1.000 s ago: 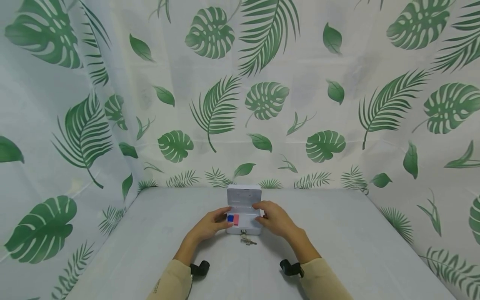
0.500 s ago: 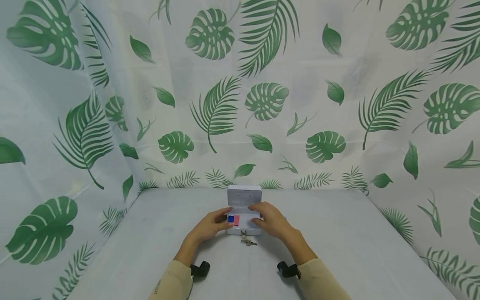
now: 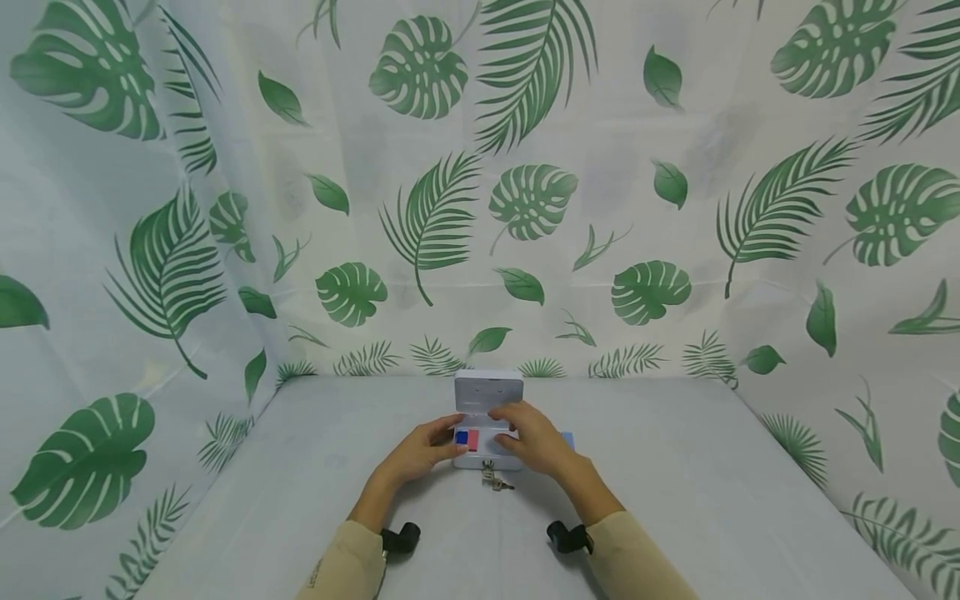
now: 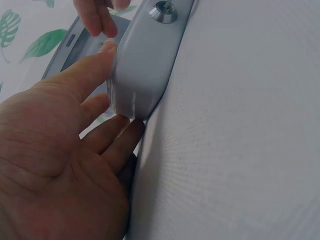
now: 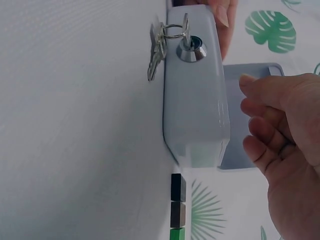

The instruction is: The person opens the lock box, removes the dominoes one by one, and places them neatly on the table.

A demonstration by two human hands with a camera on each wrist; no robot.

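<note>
A small white metal box [image 3: 512,463] sits on the pale cloth-covered table [image 3: 675,492], in front of the person, its lid [image 3: 488,390] raised at the back. The left hand [image 3: 415,451] holds the box's left end, thumb at the front rim and fingers against the side. The right hand [image 3: 546,442] hangs above the box's right half, thumb and fingers apart and loosely bent, its grip released with nothing visible between them.

Inside, toward the left end, a blue block [image 3: 462,437] lies just beside a pink block [image 3: 473,440]. On the front wall is a chrome lock [image 5: 192,54] with one key in it; a ring joins it to more keys [image 5: 155,65] below (how many is hard to tell).

Beyond the right wrist shows part of a light-blue piece [image 3: 568,438], mostly hidden by the hand. The right wrist view shows a black block [image 5: 178,187], a brown block [image 5: 177,214] and a green block [image 5: 177,234] in a row beside the box's right end. Behind everything hangs a white curtain [image 3: 450,325] printed with green leaves.
</note>
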